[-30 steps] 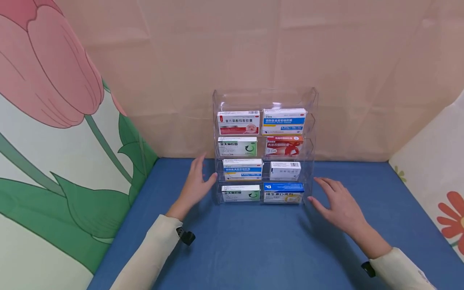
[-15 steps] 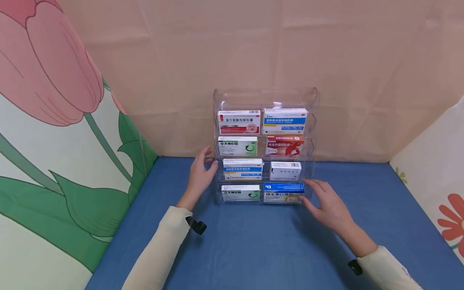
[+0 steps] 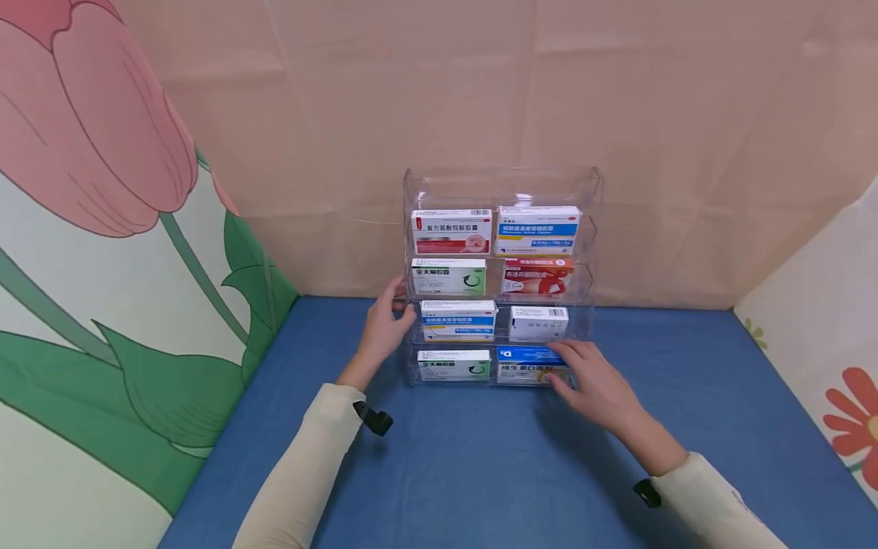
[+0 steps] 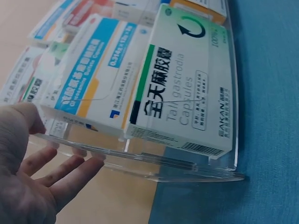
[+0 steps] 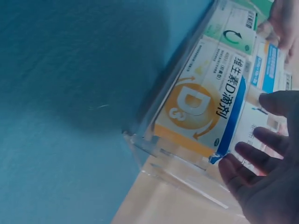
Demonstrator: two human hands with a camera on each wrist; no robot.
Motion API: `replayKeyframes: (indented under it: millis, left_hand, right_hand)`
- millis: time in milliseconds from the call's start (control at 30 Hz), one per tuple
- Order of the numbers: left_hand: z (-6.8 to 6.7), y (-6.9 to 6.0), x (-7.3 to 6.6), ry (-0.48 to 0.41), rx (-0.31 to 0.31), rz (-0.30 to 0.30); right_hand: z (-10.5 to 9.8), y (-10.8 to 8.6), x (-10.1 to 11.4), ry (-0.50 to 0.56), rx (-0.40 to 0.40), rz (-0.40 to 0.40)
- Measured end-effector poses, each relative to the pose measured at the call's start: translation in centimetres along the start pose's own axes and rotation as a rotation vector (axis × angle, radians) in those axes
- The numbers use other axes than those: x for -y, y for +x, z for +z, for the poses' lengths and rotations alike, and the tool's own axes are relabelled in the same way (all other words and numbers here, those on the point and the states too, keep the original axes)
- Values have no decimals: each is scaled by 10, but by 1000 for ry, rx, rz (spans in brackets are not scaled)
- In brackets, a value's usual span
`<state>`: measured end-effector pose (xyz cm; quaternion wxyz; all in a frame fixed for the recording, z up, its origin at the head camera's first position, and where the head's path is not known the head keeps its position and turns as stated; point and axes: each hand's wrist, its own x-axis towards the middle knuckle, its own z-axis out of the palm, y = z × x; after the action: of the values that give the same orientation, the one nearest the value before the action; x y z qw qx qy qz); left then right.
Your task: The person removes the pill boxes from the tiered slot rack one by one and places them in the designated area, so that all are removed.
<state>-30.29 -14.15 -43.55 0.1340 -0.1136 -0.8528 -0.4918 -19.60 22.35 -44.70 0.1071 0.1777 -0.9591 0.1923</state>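
A clear tiered rack (image 3: 504,183) holds medicine boxes in four rows of two. Beside its left edge is the left hand (image 3: 380,332), thumb toward the front and fingers at the side panel; in the left wrist view this hand (image 4: 42,177) has its fingertips against the clear side, fingers spread. The right hand (image 3: 604,389) reaches over the right end of the blue and yellow vitamin D box (image 3: 521,372) in the bottom row. In the right wrist view the right hand's (image 5: 271,163) fingers are apart near that box (image 5: 201,102); contact is unclear.
Green-and-white boxes (image 3: 453,366) stand at the left of the bottom row and of the second row from the top. A blue cloth (image 3: 446,473) covers the table. Behind the rack rises a beige cloth backdrop (image 3: 343,114), with flower-patterned cloth (image 3: 123,297) at the sides.
The right hand has moved left, from beside the rack to the vitamin D box. The left hand has moved slightly up and right to the rack's side. The boxes keep their places.
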Motion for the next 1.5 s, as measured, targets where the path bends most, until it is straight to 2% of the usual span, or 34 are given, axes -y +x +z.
replayKeyframes:
  millis: [367,600,867,1067,1233,1500]
  left_hand:
    - [-3,2,-3,-11,61,-31]
    - [-9,3,-5,-65,102,-93]
    - [-7,4,-5,-66,127,-119]
    - [-6,5,-5,-70,126,-114]
    - [-5,5,-7,-60,127,-100]
    - [-5,3,-5,-45,136,-108]
  right_hand:
    - [1,10,2,-60,24,1]
    - [4,16,4,-95,-3,-29]
    - [4,19,7,-129,14,9]
    - [-9,21,9,-75,36,35]
    - [-25,23,12,-14,37,28]
    - [-53,22,19,90,57,64]
